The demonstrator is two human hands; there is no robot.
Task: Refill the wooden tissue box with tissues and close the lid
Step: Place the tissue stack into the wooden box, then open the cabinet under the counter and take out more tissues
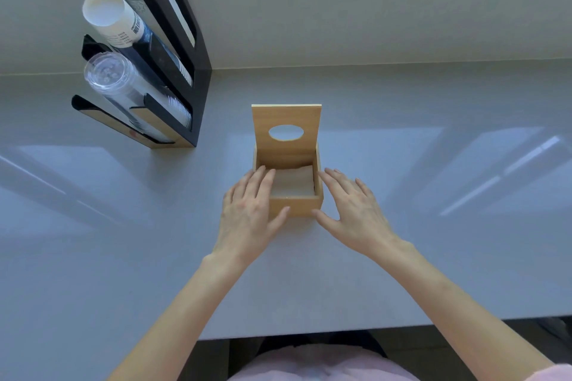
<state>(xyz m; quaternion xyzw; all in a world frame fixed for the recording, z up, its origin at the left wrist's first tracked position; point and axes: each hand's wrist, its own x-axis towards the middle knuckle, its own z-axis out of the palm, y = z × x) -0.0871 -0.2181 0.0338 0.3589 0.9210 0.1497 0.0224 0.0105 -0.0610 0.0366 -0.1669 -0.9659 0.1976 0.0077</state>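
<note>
Standing near the middle of the pale grey countertop [402, 257], the small square light-wood tissue box [294, 206] had its hinged wooden lid with the oval slot [286, 131] tipped upright at the back edge. Inside lay a flat stack of white tissues [292, 184], seemingly sitting a little below the rim. The left hand [247, 210] rested against the box's left wall, fingers spread and reaching over the rim toward the stack, thumb on the front face; it gripped nothing. The right hand [349, 204] lay just beside the right wall, fingers apart and empty; whether they touched the wood could not be told. A black tiered rack holding stacked paper and clear plastic cups [173, 71] stood well apart at the back left.

The refill looked done, with only the lid left to shut. The tissues were probably soft and light, best pressed flat with open fingers, not pinched. The box seemed light enough to slide on the glossy surface, so one hand ought to steady a side wall while the other took the stiff lid by its top edge and lowered it.
</note>
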